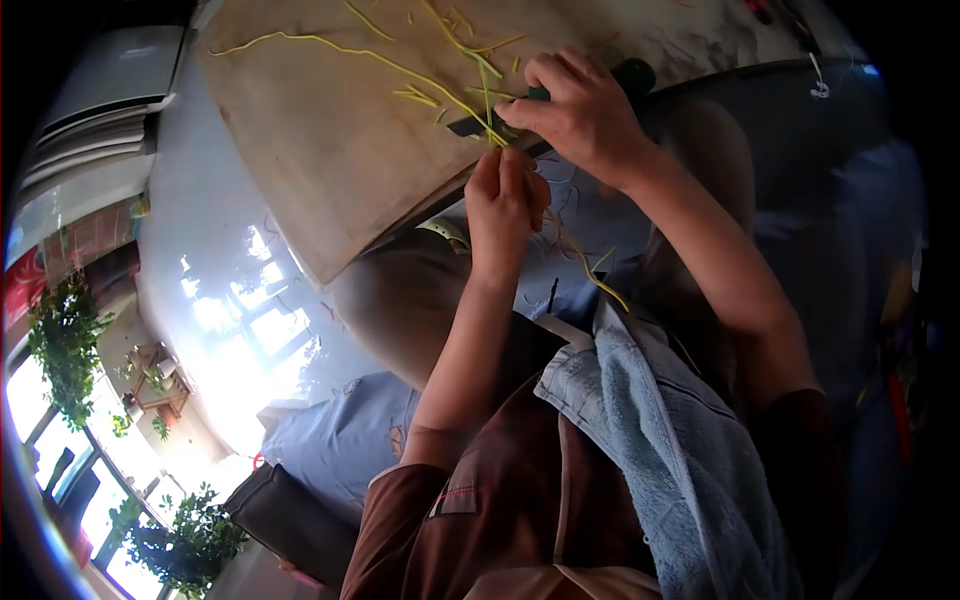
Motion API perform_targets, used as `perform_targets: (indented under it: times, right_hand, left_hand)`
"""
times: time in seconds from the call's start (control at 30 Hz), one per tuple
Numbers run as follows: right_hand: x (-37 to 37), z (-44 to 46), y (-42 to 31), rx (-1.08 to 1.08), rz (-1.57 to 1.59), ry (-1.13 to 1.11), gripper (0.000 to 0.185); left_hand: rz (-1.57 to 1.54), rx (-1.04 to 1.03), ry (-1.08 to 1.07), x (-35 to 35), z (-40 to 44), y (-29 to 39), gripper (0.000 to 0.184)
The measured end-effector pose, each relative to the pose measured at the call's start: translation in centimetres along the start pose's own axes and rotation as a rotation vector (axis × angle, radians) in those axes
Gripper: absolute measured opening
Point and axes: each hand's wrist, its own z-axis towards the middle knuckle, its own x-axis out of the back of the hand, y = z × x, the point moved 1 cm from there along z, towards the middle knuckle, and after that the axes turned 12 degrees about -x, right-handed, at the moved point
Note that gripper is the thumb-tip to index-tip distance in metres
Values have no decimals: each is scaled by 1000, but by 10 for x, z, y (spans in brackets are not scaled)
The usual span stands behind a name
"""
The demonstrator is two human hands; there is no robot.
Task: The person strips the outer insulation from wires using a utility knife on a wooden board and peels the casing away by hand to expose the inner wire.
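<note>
My left hand (pixel 508 195) is closed, thumb and fingers pinched round a long thin yellow strand (pixel 400 68) over the near edge of the board. One stretch of the strand runs up and left across the board, and a yellow length hangs below the hand toward my lap. My right hand (pixel 580 110) is wrapped round the thick dark green handle (pixel 634 78) of what looks like a knife. A dark flat blade-like part (pixel 464 127) shows by the strand, just above my left hand. My fingers partly hide where tool and strand meet.
Several short yellow offcuts (pixel 418 97) and strips lie on the worn board (pixel 300 130). A light blue towel (pixel 640 400) hangs over my front. Dark tools (pixel 790 25) lie at the far right. Plants (pixel 65 335) stand by bright windows at left.
</note>
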Motion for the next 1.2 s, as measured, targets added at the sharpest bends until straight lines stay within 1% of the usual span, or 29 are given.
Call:
perform_targets:
  times: [0.13, 0.27, 0.37, 0.43, 0.5, 0.53, 0.6, 0.63, 0.67, 0.77, 0.83, 0.87, 0.97, 1.0, 1.07, 1.17, 1.2]
  right_hand:
    - [-6, 0, 1, 18, 10, 47, 14]
    - [-10, 0, 0, -25, 51, 55, 15]
    - [-17, 6, -6, -1, 79, 160, 14]
    - [-21, 11, -6, -10, 82, 148, 14]
    - [-23, 17, -4, -31, 41, 110, 17]
    - [-21, 30, -7, -85, 28, 157, 16]
    - [-26, 53, -4, -19, 78, 164, 7]
    - [-27, 58, -5, 11, 108, 155, 4]
    - [-23, 61, -4, -42, 117, 87, 5]
    - [5, 63, -1, -26, 162, -22, 7]
    - [13, 47, 4, -24, 123, -31, 13]
    - [16, 37, 5, -33, 103, -36, 17]
    - [20, 10, 3, 27, 109, -141, 15]
    - [20, 5, 3, 83, 92, -127, 15]
    - [19, 0, 5, 37, 94, -120, 16]
    - [17, 1, 12, -72, 130, -74, 15]
    - [19, 3, 13, -103, 159, -67, 15]
  left_hand:
    - [58, 22, -13, 1, 0, 4, 27]
    - [-20, 50, 5, 4, 1, 3, 27]
    - [-112, 105, 29, 3, 3, 3, 27]
    - [-180, 139, 55, 5, 3, 6, 27]
    - [-141, 119, 2, 3, -1, 2, 26]
    - [-123, 105, -32, 0, -2, 1, 26]
    - [-117, 108, -4, -1, 0, 4, 26]
    - [-107, 97, 0, 4, 2, 2, 26]
    - [-115, 119, -18, 5, 0, 2, 26]
    - [-128, 150, -44, 7, -2, 9, 24]
    - [-128, 139, -4, 8, -9, 10, 23]
    - [-152, 151, -23, 7, -13, 8, 22]
    - [-201, 187, -118, 1, -21, -4, 20]
    - [-206, 205, -165, 0, -22, -10, 20]
    - [-194, 230, -229, 0, -22, -13, 21]
    - [-199, 210, -109, -3, -20, -4, 23]
    - [-212, 205, -105, -3, -20, -3, 23]
